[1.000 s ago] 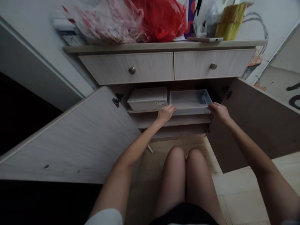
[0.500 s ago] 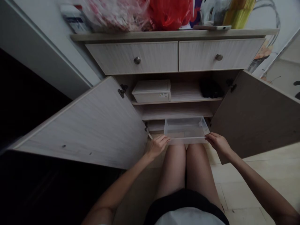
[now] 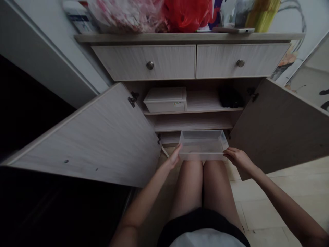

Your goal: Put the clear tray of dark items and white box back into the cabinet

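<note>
A clear plastic storage bin [image 3: 203, 145] is out of the cabinet and hangs level just above my knees [image 3: 203, 168]. My left hand [image 3: 174, 156] grips the bin's left end, with its fingers along the wall. My right hand [image 3: 238, 158] holds the bin's lower right corner from the side. The bin's contents, if any, are too faint to make out.
The wooden cabinet's doors [image 3: 84, 137] swing wide on both sides of my arms. On its shelf stand a white lidded box [image 3: 165, 100] and a dark bundle [image 3: 230, 97]. Red and pink plastic bags [image 3: 187, 15] sit on top, above two drawers [image 3: 144, 62]. Floor tiles [image 3: 259, 206] lie below.
The clear bin has come off the upper shelf and down toward my knees, uncovering a dark bundle behind it. Over the last half second, my left hand has shifted along the bin's left end.
</note>
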`<state>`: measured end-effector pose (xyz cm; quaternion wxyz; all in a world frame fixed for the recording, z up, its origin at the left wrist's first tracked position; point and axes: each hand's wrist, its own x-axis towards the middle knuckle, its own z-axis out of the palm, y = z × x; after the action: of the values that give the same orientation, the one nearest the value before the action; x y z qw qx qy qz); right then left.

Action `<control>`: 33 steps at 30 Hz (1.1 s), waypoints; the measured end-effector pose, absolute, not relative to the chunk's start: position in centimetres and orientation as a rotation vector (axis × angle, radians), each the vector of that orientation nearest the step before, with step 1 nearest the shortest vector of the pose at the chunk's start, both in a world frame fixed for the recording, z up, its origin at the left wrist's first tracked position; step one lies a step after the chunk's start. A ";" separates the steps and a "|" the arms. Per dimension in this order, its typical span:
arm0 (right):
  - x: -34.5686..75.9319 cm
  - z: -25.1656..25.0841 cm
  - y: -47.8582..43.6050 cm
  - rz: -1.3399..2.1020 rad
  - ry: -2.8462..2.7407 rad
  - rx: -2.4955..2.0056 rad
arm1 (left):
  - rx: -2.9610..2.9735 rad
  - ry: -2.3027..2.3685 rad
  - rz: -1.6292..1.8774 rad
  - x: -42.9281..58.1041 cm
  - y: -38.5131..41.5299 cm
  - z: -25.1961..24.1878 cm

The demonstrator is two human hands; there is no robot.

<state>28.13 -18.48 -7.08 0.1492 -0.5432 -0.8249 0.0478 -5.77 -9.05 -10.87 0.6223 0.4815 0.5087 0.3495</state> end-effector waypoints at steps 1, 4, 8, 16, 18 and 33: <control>28.3 -6.7 -18.3 0.143 -2.394 -1.568 | 1.008 1.105 0.754 -5.5 -9.0 -11.0; 29.2 -5.1 -16.9 0.136 -2.409 -1.615 | 0.843 1.098 0.726 -5.0 -9.3 -11.2; 31.0 -2.5 -10.7 0.017 -2.135 -1.740 | 0.825 1.116 0.722 -5.0 -9.7 -11.1; 32.6 -1.4 7.6 -0.180 -1.594 -2.108 | 0.816 1.128 0.757 -4.8 -10.0 -10.7; 32.5 -1.6 10.1 -0.145 -1.565 -2.203 | 0.807 1.139 0.773 -4.8 -10.2 -10.8; 31.7 -2.5 10.0 -0.107 -1.447 -2.420 | 0.777 1.174 0.781 -4.9 -10.2 -12.1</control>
<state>31.72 10.00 -2.50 0.1592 -0.8468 -0.5062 -0.0373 -4.88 -10.23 -12.09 0.6931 0.3477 0.5257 0.3497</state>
